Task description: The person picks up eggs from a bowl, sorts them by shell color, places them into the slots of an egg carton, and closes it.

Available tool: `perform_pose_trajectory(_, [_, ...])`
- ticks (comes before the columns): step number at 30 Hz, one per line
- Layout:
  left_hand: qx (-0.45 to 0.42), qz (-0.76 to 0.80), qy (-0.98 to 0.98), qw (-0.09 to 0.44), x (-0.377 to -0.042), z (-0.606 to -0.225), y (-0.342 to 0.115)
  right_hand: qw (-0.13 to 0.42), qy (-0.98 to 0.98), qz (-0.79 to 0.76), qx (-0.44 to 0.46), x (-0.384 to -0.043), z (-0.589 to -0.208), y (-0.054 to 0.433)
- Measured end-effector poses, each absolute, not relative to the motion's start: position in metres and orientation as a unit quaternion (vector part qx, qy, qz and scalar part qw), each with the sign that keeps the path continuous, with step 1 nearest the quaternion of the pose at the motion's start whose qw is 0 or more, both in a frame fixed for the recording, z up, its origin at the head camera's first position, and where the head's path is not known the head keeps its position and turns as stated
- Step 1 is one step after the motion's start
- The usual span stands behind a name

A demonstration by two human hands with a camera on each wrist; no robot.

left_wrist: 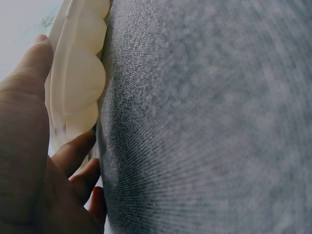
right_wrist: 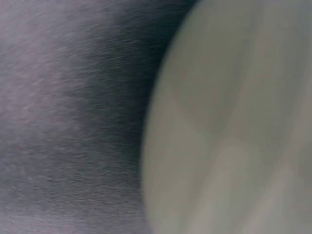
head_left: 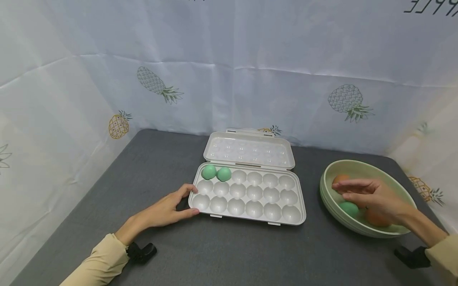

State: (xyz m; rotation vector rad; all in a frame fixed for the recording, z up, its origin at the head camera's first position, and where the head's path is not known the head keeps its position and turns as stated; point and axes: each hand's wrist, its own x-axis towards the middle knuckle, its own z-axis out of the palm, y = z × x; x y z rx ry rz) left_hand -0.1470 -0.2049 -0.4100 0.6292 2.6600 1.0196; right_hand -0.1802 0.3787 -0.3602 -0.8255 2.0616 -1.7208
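Cropped sleeve [head_left: 443, 256], right hand [head_left: 380, 198] — ball [head_left: 377, 219] seemingly half-hidden

Pale yellow sleeves [head_left: 101, 258], black wrist mounts [head_left: 143, 253]

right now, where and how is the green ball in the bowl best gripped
Probably from above, with the right hand, pinching the green ball across its widest part: it is round with no visible handle, its upper side shows, and the wall of the pale green bowl hinders a side approach.
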Motion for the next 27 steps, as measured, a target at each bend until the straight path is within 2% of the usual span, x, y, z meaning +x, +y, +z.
perform_pose_trajectory(7, [0.213, 0.342, 0.908, 0.112, -0.147, -0.41, -0.205, 0.188, 0.726, -0.591, -0.298, -0.177, -0.37, 0.381])
perform_pose_trajectory(16, [0.216, 0.34, 0.909, 0.105, -0.147, -0.411, -0.205, 0.172, 0.781, -0.533, -0.275, -0.175, -0.368, 0.394])
perform_pose_trajectory(27, [0.224, 0.336, 0.91, 0.096, -0.147, -0.41, -0.205, 0.177, 0.802, -0.483, -0.305, -0.177, -0.373, 0.401])
